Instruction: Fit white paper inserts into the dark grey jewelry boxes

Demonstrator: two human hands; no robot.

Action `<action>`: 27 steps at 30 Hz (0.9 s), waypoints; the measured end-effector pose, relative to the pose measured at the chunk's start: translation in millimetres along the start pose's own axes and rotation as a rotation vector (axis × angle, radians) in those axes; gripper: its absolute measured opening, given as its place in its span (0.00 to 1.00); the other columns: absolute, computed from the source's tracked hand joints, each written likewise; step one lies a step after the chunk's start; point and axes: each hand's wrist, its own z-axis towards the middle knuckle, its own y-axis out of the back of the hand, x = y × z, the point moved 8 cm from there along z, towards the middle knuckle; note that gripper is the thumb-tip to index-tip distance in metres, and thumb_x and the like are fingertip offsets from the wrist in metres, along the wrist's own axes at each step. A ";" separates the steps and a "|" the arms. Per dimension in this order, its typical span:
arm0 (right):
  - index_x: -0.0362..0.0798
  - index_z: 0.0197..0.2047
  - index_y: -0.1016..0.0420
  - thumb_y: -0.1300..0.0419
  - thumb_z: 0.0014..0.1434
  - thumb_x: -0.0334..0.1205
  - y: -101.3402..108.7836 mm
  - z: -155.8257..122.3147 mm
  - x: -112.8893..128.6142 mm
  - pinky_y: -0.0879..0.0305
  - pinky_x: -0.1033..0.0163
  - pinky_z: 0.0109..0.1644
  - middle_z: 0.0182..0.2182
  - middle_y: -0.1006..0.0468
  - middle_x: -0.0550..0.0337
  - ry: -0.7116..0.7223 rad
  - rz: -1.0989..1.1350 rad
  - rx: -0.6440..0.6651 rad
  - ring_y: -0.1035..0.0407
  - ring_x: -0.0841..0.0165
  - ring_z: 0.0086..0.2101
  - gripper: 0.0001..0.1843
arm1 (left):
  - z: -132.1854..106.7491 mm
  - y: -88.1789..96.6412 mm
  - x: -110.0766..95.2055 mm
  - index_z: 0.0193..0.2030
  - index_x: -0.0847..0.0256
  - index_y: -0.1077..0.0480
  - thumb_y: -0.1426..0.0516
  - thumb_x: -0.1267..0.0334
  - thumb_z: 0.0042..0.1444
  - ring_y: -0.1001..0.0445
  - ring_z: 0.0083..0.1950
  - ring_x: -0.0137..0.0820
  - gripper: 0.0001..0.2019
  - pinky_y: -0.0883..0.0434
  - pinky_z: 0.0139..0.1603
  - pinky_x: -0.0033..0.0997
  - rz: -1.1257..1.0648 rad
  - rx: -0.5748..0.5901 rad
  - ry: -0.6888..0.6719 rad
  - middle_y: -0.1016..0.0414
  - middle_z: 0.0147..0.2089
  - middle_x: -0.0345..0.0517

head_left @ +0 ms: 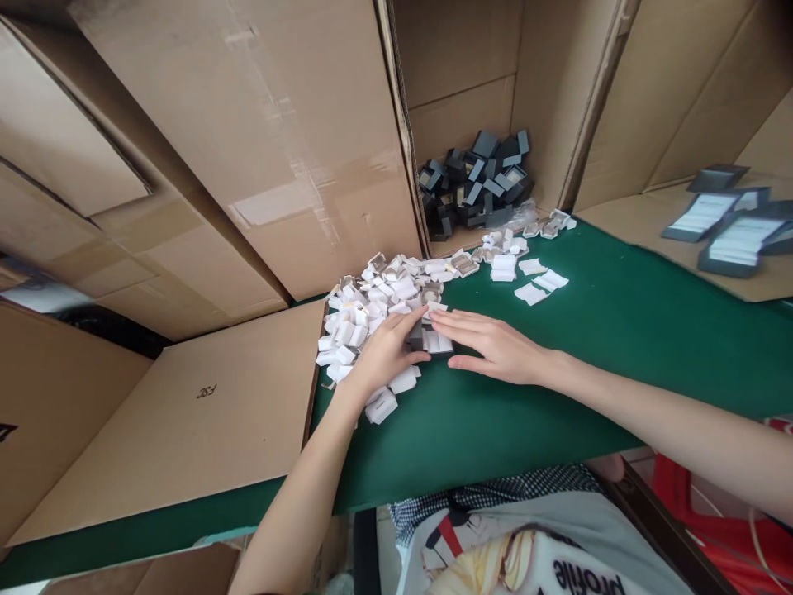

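My left hand [385, 351] rests at the edge of a heap of small white folded card pieces [372, 310] on the green table [619, 330]. Its thumb and fingers pinch a small dark grey box [416, 335] with a white insert [437, 340]. My right hand [496, 347] lies flat with fingers stretched out, its fingertips pressing on the white insert right beside the left hand.
An open carton [471, 83] at the back holds a pile of dark grey boxes [474, 186]. More white pieces [526, 273] lie scattered before it. Large cardboard sheets [186, 413] cover the left. Dark trays with white inserts [724, 223] sit on cardboard at the right.
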 end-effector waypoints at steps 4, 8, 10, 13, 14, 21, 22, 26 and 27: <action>0.45 0.65 0.39 0.47 0.63 0.54 -9.9 -0.8 5.6 0.46 0.51 0.67 0.64 0.42 0.53 0.035 0.017 0.060 0.47 0.59 0.64 0.32 | 0.1 0.1 1.3 0.67 0.53 0.46 0.36 0.59 0.51 0.34 0.59 0.41 0.38 0.33 0.59 0.46 -0.010 -0.002 0.005 0.32 0.58 0.54; 0.47 0.58 0.30 0.49 0.65 0.51 0.0 1.9 2.4 0.42 0.52 0.65 0.61 0.36 0.55 0.040 0.099 0.022 0.42 0.61 0.61 0.24 | -0.3 2.9 0.6 0.65 0.55 0.44 0.36 0.59 0.50 0.33 0.58 0.40 0.37 0.33 0.59 0.46 -0.030 0.009 0.035 0.32 0.58 0.53; 0.49 0.49 0.22 0.50 0.66 0.49 15.4 3.2 -5.8 0.40 0.50 0.63 0.58 0.31 0.57 0.011 0.143 -0.075 0.38 0.60 0.59 0.20 | -0.9 4.4 -1.7 0.65 0.54 0.44 0.37 0.60 0.51 0.34 0.58 0.39 0.36 0.35 0.60 0.46 -0.045 0.014 0.035 0.33 0.59 0.51; 0.50 0.27 0.21 0.54 0.67 0.46 42.9 -0.1 -30.1 0.38 0.49 0.60 0.51 0.24 0.60 -0.143 0.214 -0.275 0.34 0.60 0.55 0.25 | -1.6 6.5 -7.1 0.66 0.51 0.45 0.39 0.63 0.54 0.39 0.62 0.39 0.33 0.38 0.64 0.47 -0.063 0.013 0.006 0.37 0.61 0.49; 0.50 0.20 0.25 0.55 0.67 0.44 50.3 -2.6 -38.7 0.38 0.50 0.60 0.49 0.23 0.60 -0.202 0.231 -0.327 0.34 0.60 0.55 0.28 | -1.8 6.7 -7.7 0.66 0.50 0.45 0.41 0.64 0.55 0.39 0.63 0.39 0.32 0.38 0.64 0.46 -0.070 0.016 0.008 0.39 0.62 0.48; 0.47 0.32 0.19 0.55 0.57 0.33 62.5 -15.8 -71.3 0.35 0.54 0.54 0.12 0.30 0.62 -0.466 0.326 -0.377 0.26 0.62 0.32 0.21 | -2.0 4.2 -3.1 0.63 0.52 0.41 0.50 0.73 0.55 0.32 0.50 0.31 0.28 0.28 0.45 0.31 -0.126 0.027 0.086 0.39 0.58 0.48; 0.47 0.34 0.19 0.55 0.56 0.33 62.9 -15.6 -70.4 0.37 0.54 0.55 0.10 0.32 0.62 -0.457 0.323 -0.385 0.25 0.61 0.35 0.21 | -1.8 4.0 -3.1 0.63 0.52 0.40 0.50 0.73 0.55 0.32 0.49 0.31 0.28 0.29 0.45 0.31 -0.126 0.022 0.082 0.39 0.58 0.48; 0.50 0.22 0.22 0.55 0.54 0.33 68.2 -15.8 -68.4 0.40 0.52 0.59 0.13 0.29 0.59 -0.427 0.294 -0.466 0.28 0.58 0.47 0.21 | -0.5 5.2 -3.9 0.62 0.55 0.39 0.51 0.73 0.57 0.33 0.51 0.31 0.26 0.31 0.50 0.32 -0.119 -0.017 0.059 0.36 0.55 0.48; 0.50 0.18 0.25 0.54 0.55 0.34 70.4 -17.0 -71.2 0.39 0.52 0.58 0.17 0.25 0.57 -0.441 0.289 -0.488 0.28 0.58 0.47 0.21 | -0.3 5.9 -4.2 0.62 0.55 0.39 0.51 0.74 0.57 0.33 0.51 0.31 0.25 0.31 0.51 0.33 -0.116 -0.029 0.054 0.35 0.54 0.48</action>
